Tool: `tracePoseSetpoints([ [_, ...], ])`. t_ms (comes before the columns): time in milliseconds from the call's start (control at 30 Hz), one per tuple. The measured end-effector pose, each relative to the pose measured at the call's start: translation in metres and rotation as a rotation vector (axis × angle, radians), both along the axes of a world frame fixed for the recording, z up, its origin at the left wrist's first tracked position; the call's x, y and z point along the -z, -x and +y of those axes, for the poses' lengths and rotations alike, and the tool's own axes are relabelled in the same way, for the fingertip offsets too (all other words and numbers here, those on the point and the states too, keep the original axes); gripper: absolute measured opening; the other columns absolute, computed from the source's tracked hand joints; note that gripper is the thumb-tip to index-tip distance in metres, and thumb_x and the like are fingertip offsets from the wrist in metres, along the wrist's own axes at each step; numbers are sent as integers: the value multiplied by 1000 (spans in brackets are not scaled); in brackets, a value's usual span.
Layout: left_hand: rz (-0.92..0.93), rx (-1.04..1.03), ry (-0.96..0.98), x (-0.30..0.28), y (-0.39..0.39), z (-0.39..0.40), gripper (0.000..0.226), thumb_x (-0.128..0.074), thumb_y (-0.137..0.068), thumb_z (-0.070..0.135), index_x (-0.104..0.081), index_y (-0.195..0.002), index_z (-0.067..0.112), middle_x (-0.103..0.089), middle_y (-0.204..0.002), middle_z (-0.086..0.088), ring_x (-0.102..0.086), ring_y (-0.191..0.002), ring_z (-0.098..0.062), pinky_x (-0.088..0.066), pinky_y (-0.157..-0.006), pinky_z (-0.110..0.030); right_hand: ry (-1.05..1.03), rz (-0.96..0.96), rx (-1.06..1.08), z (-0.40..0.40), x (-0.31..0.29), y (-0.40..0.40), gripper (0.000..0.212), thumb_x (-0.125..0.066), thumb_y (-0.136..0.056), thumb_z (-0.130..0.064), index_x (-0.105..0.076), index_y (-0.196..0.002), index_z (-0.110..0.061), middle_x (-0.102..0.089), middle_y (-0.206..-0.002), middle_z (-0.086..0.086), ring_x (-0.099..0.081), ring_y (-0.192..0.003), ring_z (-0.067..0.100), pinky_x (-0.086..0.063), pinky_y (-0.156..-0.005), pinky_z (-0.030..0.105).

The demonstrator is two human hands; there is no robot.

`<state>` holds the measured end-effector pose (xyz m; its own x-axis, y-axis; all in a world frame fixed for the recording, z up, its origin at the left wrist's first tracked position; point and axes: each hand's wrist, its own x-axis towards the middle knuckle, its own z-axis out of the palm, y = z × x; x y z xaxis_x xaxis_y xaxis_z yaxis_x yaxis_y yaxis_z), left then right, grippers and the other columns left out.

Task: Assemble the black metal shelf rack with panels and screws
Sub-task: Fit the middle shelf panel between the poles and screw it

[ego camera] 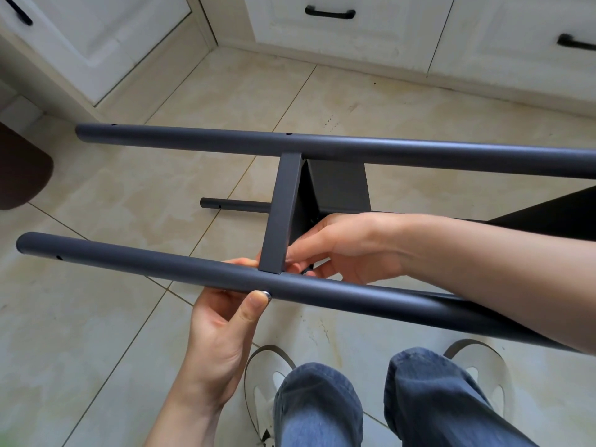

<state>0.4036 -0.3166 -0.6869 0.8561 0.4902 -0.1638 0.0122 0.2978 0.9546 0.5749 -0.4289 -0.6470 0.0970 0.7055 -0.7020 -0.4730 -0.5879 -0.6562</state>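
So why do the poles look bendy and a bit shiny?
Head view: the wide lens bows the far pole and near pole and curves the cabinets at the edges; soft daylight leaves a pale sheen along both poles and a glint on the screw under the left hand; shadows are faint; the bottom-left corner is blurry.

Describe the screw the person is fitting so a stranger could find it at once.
Start at the near tube, the long dark pole that crosses the picture closest to the person's knees. Follow it to where the flat crossbar meets it; just below that joint the left hand presses its thumb on the screw. It is the only shiny silver spot on the dark metal; the other holes are empty.
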Motion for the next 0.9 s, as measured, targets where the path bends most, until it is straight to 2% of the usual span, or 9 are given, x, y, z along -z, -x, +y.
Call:
tracePoseSetpoints([
  [133,3,-36,18,1,1,0,51,-95,-51,54,-75,-92,30,-75,-98,-9,-70,-100,-28,-49,-105,-42,0,24,8,3,3,4,25,-64,-94,-32,-68,-77,-14,-62,-64,-3,-59,-53,5,-50,-52,15],
  [300,2,-25,27,2,2,0,52,-95,-53,53,-75,-94,29,-74,-101,-11,-69,-104,-32,-47,-108,-49,-29,35,53,6,6,8,19,-63,-95,-28,-70,-87,-12,-63,-63,-4,-58,-52,2,-50,-53,15],
  [367,-5,-30,33,2,1,1,53,-95,-55,51,-73,-96,25,-74,-101,-14,-68,-105,-35,-45,-109,-53,-23,33,31,3,5,3,20,-65,-93,-31,-71,-81,-16,-66,-69,-4,-58,-60,5,-51,-62,18],
  [433,-8,-11,18,2,0,1,50,-94,-57,50,-74,-95,26,-74,-100,-12,-69,-104,-34,-46,-108,-52,-8,38,-1,-1,2,-1,16,-67,-91,-32,-73,-86,-18,-68,-77,-4,-56,-71,9,-48,-73,24],
  [533,4,-8,8,2,0,0,47,-94,-57,52,-75,-94,30,-75,-100,-9,-69,-103,-31,-48,-107,-47,13,34,10,-1,2,-1,16,-67,-91,-30,-72,-91,-15,-66,-78,-1,-57,-70,10,-51,-63,20],
  [633,-1,9,6,2,1,0,47,-93,-58,52,-75,-95,31,-75,-102,-9,-70,-104,-29,-52,-102,-39,20,11,20,3,3,3,21,-65,-93,-30,-70,-82,-13,-63,-70,-1,-59,-57,6,-51,-53,16],
  [700,1,3,8,3,2,1,48,-94,-58,52,-74,-96,29,-75,-103,-13,-69,-106,-33,-51,-103,-42,2,10,27,4,3,5,20,-63,-94,-28,-69,-82,-13,-63,-72,-1,-59,-56,5,-51,-53,16],
  [767,3,-10,19,4,2,1,50,-95,-56,50,-74,-96,27,-73,-104,-17,-68,-107,-37,-49,-106,-47,-21,13,28,2,3,3,19,-64,-93,-28,-70,-81,-14,-65,-75,-1,-59,-59,6,-52,-59,17],
  [900,15,-15,10,4,1,1,50,-95,-55,52,-75,-94,29,-74,-100,-11,-69,-103,-32,-49,-106,-45,6,-1,-21,-3,1,-2,16,-68,-90,-32,-73,-88,-17,-67,-81,-1,-56,-76,12,-49,-79,30],
])
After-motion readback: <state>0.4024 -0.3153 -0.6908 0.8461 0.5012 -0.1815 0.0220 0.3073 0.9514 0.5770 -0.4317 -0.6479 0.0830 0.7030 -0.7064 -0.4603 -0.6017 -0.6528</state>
